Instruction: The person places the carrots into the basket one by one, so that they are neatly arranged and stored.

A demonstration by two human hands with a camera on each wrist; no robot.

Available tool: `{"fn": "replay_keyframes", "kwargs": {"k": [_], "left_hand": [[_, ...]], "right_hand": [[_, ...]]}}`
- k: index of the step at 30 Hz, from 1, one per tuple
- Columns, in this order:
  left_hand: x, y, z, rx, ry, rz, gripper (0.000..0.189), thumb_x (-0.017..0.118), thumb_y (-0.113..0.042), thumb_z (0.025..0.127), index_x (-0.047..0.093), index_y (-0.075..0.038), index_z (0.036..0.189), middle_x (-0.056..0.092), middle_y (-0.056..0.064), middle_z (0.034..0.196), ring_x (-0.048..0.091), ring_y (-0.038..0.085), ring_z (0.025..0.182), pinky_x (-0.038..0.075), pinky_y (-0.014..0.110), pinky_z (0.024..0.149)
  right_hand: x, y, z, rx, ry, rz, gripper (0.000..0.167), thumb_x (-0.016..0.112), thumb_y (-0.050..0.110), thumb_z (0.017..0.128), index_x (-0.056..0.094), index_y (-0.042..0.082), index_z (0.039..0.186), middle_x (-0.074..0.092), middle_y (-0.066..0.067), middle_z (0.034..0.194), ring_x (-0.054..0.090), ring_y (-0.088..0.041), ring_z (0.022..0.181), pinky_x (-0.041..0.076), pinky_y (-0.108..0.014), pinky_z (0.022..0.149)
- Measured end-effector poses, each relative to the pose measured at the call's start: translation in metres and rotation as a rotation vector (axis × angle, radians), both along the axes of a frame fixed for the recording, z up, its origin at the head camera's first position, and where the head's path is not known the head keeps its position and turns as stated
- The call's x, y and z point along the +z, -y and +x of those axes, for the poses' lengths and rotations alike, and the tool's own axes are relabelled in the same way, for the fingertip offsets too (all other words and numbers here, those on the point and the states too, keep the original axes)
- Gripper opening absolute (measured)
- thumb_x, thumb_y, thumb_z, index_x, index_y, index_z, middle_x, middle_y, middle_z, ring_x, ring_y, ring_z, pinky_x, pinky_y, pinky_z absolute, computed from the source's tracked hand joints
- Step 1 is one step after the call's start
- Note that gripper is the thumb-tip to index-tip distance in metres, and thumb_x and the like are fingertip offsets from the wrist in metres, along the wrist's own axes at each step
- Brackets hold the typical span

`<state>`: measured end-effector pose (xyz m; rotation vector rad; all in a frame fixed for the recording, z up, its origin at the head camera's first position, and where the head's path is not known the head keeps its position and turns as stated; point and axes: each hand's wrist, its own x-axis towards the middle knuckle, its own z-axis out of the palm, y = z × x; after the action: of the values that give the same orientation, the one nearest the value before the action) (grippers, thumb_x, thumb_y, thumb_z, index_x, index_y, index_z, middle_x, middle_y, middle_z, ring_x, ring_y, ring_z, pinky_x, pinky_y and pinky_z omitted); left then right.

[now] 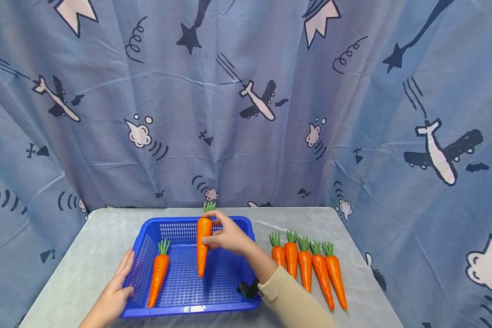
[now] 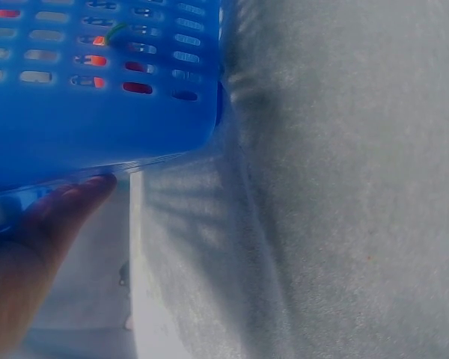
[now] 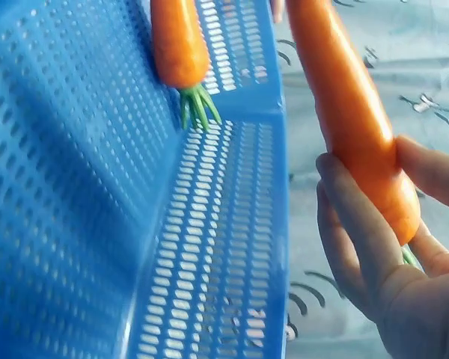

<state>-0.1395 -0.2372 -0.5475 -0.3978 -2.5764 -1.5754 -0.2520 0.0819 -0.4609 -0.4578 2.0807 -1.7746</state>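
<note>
My right hand (image 1: 230,235) pinches an orange carrot (image 1: 204,237) near its thick top, between thumb and fingers. The carrot hangs over a blue plastic basket (image 1: 192,310), green stalks up and tip down. In the right wrist view the fingers lie on both sides of this carrot (image 3: 352,112). A second carrot (image 1: 159,278) lies in the left part of the basket, its leaves toward the back. Against the basket's left wall rests my left hand (image 1: 114,291), fingers straight along the outside. The left wrist view shows one digit (image 2: 63,213) at the basket's rim.
Several carrots (image 1: 305,264) lie side by side on the pale tablecloth (image 1: 65,278), right of the basket. A dark strap-like object (image 1: 248,289) shows at my right wrist, over the basket's corner. A blue patterned curtain (image 1: 229,150) hangs behind the table.
</note>
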Motion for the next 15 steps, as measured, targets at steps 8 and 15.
{"fn": "replay_keyframes", "kwargs": {"k": [8,15], "left_hand": [[0.0,0.001,0.0,0.007,0.02,-0.002,0.09,0.048,0.018,0.075,0.013,0.01,0.157,0.004,0.029,0.166,-0.005,-0.017,0.142,0.001,-0.006,0.1],[0.002,0.002,0.0,0.01,0.051,-0.004,0.089,0.049,0.016,0.076,0.013,0.009,0.157,0.003,0.027,0.167,-0.008,-0.008,0.146,0.001,-0.007,0.099]], "right_hand": [[-0.011,0.029,-0.005,0.048,0.07,0.02,0.061,0.074,-0.004,0.084,0.051,0.014,0.138,0.049,-0.017,0.127,0.07,-0.029,0.096,0.061,-0.048,0.074],[-0.017,0.046,-0.005,0.081,0.114,0.038,0.06,0.075,-0.009,0.081,0.052,0.014,0.132,0.05,-0.016,0.118,0.068,-0.03,0.09,0.059,-0.055,0.076]]}}
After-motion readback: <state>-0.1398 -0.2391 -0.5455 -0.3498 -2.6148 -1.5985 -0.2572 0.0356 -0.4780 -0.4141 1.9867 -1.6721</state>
